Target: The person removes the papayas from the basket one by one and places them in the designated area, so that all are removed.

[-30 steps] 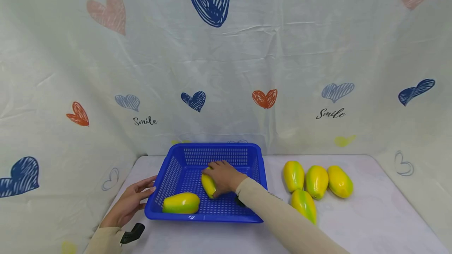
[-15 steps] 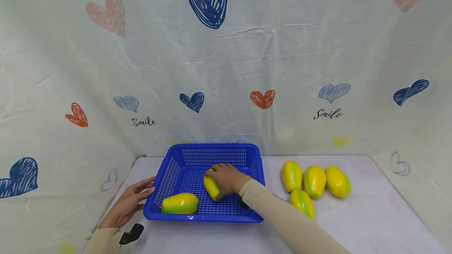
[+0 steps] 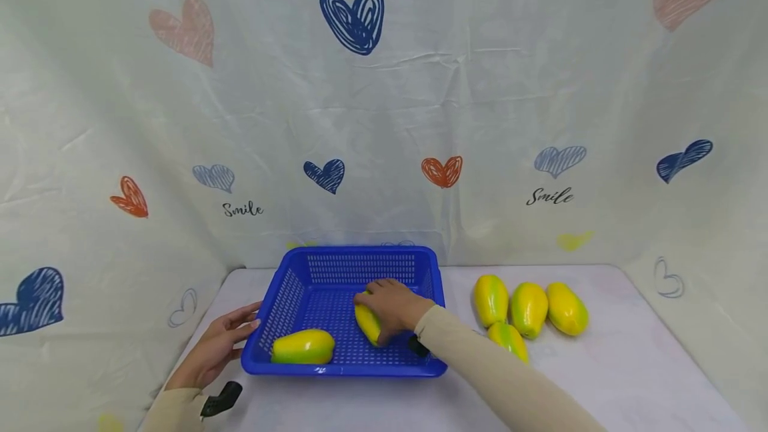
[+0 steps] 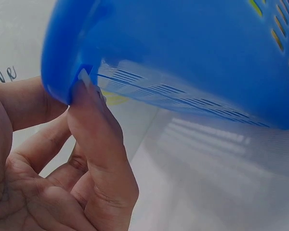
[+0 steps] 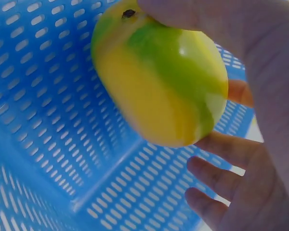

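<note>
A blue plastic basket (image 3: 360,371) with slotted walls stands on the table. My left hand (image 3: 216,347) pinches its left rim between thumb and finger; the left wrist view shows the grip on the basket edge (image 4: 62,53). Inside the basket, my right hand (image 3: 395,310) holds a yellow-green papaya (image 3: 365,324) from above, its fingers and thumb round the fruit. Close up, the held papaya (image 5: 159,82) shows a dark stem end. Another papaya (image 3: 303,347) lies on its side in the basket's front left corner.
Several more papayas (image 3: 529,310) lie grouped on the table right of the basket, the nearest one (image 3: 509,341) partly hidden by the right sleeve. A white cloth (image 3: 384,99) printed with hearts hangs behind and beside the white table (image 3: 630,365).
My right hand has shifted a little to the right inside the basket with the papaya. The left hand stays at the rim. The head view has turned slightly.
</note>
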### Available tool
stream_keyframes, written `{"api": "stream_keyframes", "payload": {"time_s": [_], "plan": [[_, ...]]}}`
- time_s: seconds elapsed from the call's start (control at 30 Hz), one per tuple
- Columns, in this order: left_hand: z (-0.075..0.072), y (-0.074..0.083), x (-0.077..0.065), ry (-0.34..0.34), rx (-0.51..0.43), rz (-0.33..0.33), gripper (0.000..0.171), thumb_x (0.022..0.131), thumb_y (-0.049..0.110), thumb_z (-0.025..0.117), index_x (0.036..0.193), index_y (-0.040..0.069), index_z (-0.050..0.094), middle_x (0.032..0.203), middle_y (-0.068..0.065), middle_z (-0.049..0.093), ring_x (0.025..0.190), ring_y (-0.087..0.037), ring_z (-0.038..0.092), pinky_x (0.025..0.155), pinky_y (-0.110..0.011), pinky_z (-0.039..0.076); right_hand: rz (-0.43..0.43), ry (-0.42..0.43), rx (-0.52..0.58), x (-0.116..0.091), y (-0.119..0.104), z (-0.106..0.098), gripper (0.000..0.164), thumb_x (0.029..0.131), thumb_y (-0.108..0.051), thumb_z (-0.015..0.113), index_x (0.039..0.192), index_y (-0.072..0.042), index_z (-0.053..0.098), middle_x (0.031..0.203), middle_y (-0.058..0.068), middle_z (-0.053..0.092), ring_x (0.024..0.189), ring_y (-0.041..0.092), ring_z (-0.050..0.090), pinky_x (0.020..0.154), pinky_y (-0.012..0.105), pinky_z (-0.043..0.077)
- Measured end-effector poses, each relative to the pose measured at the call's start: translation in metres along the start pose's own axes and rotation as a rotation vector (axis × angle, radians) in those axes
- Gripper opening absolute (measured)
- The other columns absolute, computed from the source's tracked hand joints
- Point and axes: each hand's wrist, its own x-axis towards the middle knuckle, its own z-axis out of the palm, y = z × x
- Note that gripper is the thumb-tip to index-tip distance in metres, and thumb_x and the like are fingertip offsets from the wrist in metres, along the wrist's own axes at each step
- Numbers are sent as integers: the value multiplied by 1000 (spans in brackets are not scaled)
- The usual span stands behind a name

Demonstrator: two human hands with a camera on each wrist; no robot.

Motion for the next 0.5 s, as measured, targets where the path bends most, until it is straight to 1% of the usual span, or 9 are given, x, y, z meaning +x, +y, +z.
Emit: {"api": "stream_keyframes", "payload": {"time_s": [0.1,0.33,0.5], "plan": [[0,-1,1,-2,-3,0,61,112,19,55,163,-3,31,153,-32,43,99,-17,67,84,-36,61,-24,49,-3,-10,4,-4,77,80,-49,90,147,-29,58,146,2,58,140,25,52,122,43,38],[0,-2,1,-14,-11,2,62,111,20,55,164,-3,31,153,-32,43,99,-18,67,85,-36,61,-89,208,-43,-41,17,-15,76,82,-49,88,148,-27,57,150,8,53,138,30,51,120,45,41],[-1,-2,1,-16,-14,-5,63,111,20,56,164,-3,30,153,-32,43,99,-17,67,85,-36,61,-112,278,-58,-64,23,-20,78,82,-45,88,150,-26,56,154,11,50,140,32,49,121,47,40]]}}
